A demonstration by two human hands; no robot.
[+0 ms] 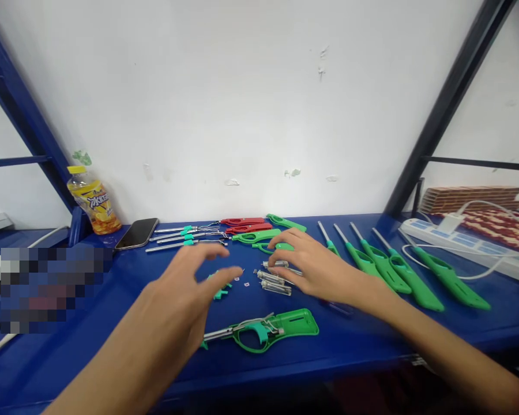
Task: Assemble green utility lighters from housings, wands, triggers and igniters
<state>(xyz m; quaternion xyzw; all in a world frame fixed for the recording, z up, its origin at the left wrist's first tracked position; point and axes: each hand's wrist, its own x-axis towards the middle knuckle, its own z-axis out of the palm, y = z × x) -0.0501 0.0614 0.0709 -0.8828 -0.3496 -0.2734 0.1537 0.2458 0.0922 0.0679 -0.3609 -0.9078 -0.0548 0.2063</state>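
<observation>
My left hand [185,288] hovers over the blue table with thumb and forefinger apart, holding nothing. Its thumb points toward small turquoise plastic parts [219,288], partly hidden behind the hand. My right hand [296,262] is over several clear fuel tanks [277,286], its fingers curved but apart. Whether a fingertip touches the nearest tank I cannot tell. In front of both hands lies an opened green gas lighter [296,324], its metal tube, wires and turquoise trigger exposed. Tiny loose pieces [246,283] are scattered between the hands.
Green and red shell halves [251,229] lie at the back, beside metal lighter tubes [168,238]. Several assembled green lighters [419,285] rest at right, near a white power strip [480,248]. A phone [137,233] and a drink bottle [94,202] are at left.
</observation>
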